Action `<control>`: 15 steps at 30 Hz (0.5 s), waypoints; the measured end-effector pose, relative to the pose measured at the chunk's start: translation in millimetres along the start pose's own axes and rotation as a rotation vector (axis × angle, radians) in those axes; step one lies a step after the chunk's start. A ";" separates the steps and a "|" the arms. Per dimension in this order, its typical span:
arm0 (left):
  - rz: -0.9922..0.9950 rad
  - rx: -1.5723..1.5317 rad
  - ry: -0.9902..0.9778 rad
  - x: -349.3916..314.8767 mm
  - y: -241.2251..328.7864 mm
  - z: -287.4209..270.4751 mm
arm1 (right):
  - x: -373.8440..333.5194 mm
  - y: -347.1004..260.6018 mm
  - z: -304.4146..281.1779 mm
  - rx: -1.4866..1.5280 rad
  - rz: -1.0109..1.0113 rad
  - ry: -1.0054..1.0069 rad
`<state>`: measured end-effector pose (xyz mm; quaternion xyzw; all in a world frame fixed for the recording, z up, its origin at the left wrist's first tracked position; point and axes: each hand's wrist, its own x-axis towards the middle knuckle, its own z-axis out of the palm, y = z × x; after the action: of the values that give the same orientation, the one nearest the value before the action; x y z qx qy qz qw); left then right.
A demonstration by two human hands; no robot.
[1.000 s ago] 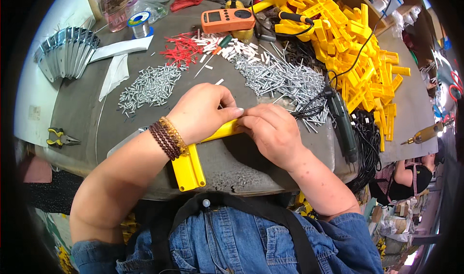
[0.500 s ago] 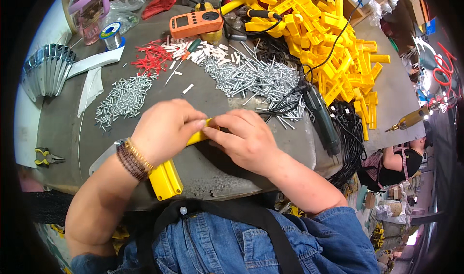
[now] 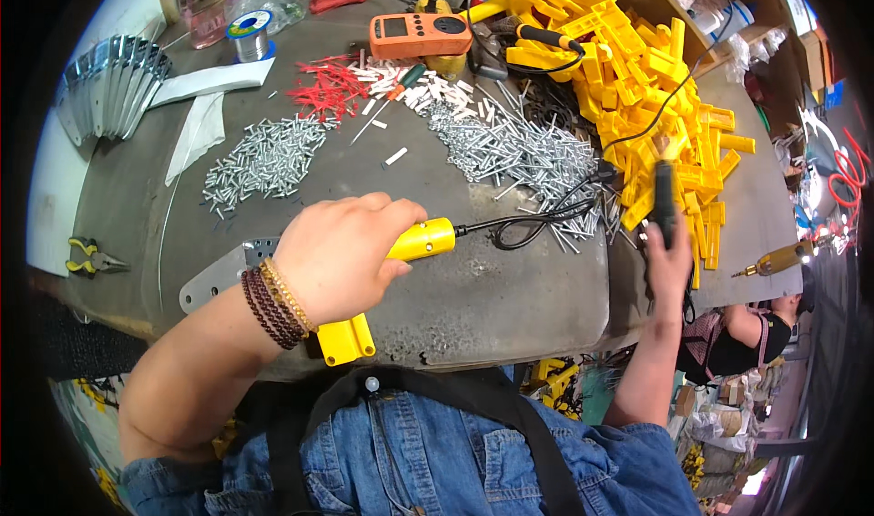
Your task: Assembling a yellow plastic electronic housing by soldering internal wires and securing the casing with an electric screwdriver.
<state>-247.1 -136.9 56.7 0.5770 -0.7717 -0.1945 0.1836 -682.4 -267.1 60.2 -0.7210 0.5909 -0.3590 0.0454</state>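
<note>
My left hand (image 3: 341, 252) is closed over a yellow plastic handle (image 3: 428, 240) near the middle of the table. A black cord (image 3: 523, 222) runs out of the handle's right end. Below my left wrist shows a yellow block-shaped part (image 3: 346, 341) with holes at its corners; whether it joins the handle is hidden. A grey metal plate with holes (image 3: 216, 281) sticks out left of my wrist. At the right, my right hand (image 3: 669, 265) grips a dark green electric screwdriver (image 3: 665, 193), its tip pointing away over the yellow parts.
Yellow plastic shells (image 3: 637, 70) are heaped at the far right. Short screws (image 3: 264, 165), long screws (image 3: 537, 152), red sleeves (image 3: 330, 90) and white pieces (image 3: 455, 97) lie in piles. Behind them stands an orange meter (image 3: 421, 35). Pliers (image 3: 94, 256) lie left; a person (image 3: 742, 334) is at far right.
My right hand has left the yellow handle, moved right and taken hold of the electric screwdriver, lifting it upright. My left hand still holds the handle, whose corded end now shows.
</note>
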 end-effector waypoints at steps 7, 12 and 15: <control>-0.056 0.209 -0.044 2.6 6.3 4.2 | -15.1 -141.6 27.8 1.617 0.154 -0.177; -0.039 0.222 0.062 5.1 10.1 9.3 | -37.8 -199.7 83.6 1.549 -0.039 -0.521; -0.036 0.192 0.035 7.6 8.3 10.1 | -18.0 -225.1 80.1 1.702 -0.184 -0.486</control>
<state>-261.1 -141.2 52.7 0.6090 -0.7730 -0.1129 0.1373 -453.0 -213.0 102.9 -0.5438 0.0378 -0.5158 0.6609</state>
